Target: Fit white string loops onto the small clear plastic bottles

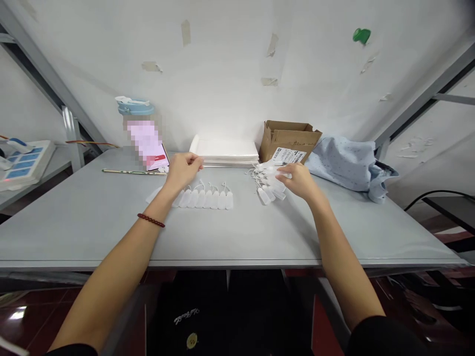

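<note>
White tags sit mid-frame, in a row left of a loose pile. Right hand: grip pinching one at the pile. Left hand: grip pressed together, just above the row. Worktop front edge runs well below; cardboard box crowds the pile's back.

no wording can be read with certainty: a white label on the front of a cardboard box carries dark print too small to make out, with handwriting above it, also illegible. white script crosses black fabric below the table edge, near a yellow round mark; neither yields a sure word or number.
</note>
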A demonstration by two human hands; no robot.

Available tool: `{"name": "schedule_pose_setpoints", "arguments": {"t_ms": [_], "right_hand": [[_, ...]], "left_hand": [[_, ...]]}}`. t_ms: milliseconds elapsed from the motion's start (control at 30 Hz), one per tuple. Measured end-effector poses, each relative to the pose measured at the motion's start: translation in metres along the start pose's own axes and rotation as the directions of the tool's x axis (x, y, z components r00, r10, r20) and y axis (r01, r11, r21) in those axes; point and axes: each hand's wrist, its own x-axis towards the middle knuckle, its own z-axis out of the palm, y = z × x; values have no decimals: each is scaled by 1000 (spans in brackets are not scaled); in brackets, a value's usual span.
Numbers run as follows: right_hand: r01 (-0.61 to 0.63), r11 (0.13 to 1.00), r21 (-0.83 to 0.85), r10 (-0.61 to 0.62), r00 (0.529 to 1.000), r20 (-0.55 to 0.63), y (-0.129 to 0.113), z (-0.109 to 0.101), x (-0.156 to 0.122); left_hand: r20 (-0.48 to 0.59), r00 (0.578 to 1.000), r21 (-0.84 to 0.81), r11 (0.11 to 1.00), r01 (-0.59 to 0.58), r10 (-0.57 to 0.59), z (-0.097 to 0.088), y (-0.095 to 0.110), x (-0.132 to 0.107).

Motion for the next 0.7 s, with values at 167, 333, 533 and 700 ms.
{"name": "schedule_pose_setpoints", "arguments": {"t_ms": [167, 333, 533, 700], "right_hand": [[-1, 998, -65, 3, 1000, 25, 1, 3, -3], [11, 994, -112, -9, 1000, 22, 0, 4, -3], [-15, 996, -93, 19, 999, 42, 1, -1, -4], [33, 999, 0, -32, 991, -132, -8, 4, -3]], "left_hand": [[-189, 981, 314, 943, 111, -52, -23, -24, 18], [-166, 983, 482, 864, 146, -74, -40, -46, 27], [-82, 988, 557, 815, 156, -133, -53, -58, 29], [-17, 984, 656, 741, 144, -176, -62, -62, 28]]}}
